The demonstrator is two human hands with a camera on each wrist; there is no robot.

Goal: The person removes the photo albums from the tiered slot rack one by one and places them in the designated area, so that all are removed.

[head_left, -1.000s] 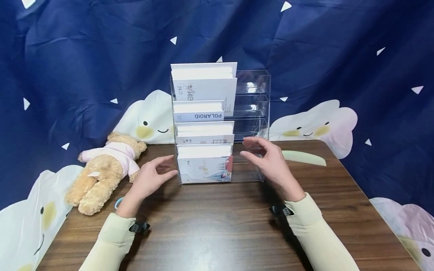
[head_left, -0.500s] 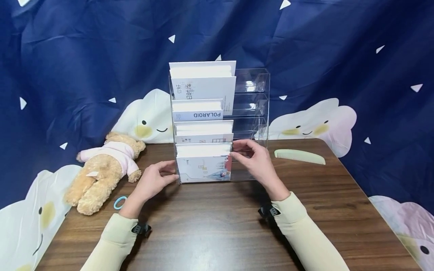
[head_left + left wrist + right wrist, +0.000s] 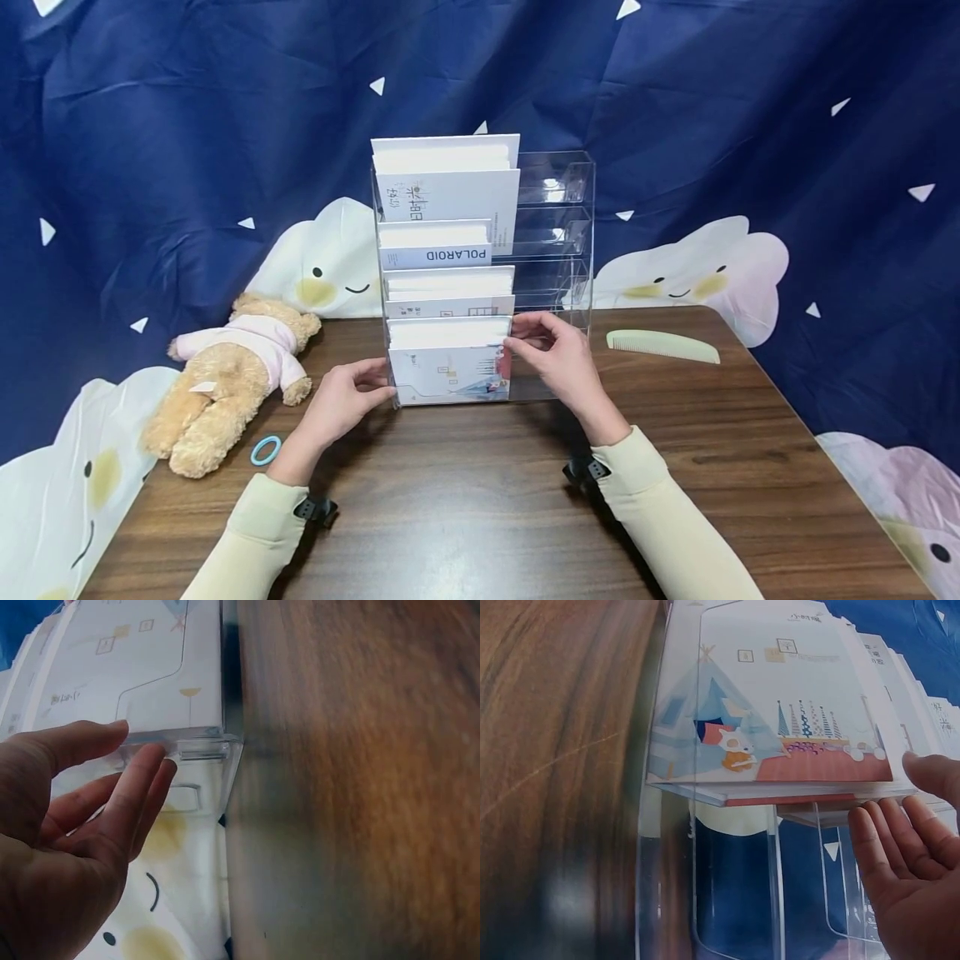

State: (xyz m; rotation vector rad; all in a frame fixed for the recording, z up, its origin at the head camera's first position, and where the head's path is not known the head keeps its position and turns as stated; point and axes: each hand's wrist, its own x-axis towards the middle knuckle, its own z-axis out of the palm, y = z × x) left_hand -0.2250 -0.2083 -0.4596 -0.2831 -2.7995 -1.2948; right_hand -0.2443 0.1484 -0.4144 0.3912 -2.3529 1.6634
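A clear acrylic rack point(image 3: 555, 197) stands on the table, holding several books in tiers along its left half. The lowest is a white book point(image 3: 448, 375) with a tent picture point(image 3: 697, 712) on its cover. My left hand point(image 3: 335, 408) touches the rack's lower left side, thumb in front, fingers loosely extended in the left wrist view. Against the right edge of the lowest book rest the fingertips of my right hand point(image 3: 564, 360), with its thumb by the upper corner. The right wrist view shows that hand's fingers point(image 3: 881, 847) fairly straight, not curled round the book.
A teddy bear point(image 3: 225, 371) in a pink top lies face down at the left, with a blue ring point(image 3: 266, 450) near it. Right of the rack lies a pale green comb point(image 3: 663, 344). A dark blue patterned cloth point(image 3: 675, 108) hangs behind the wooden table point(image 3: 465, 508).
My right hand has moved left from the rack's right part to the book's edge. My left hand has shifted slightly, and the blue ring beside my left forearm has come into fuller view.
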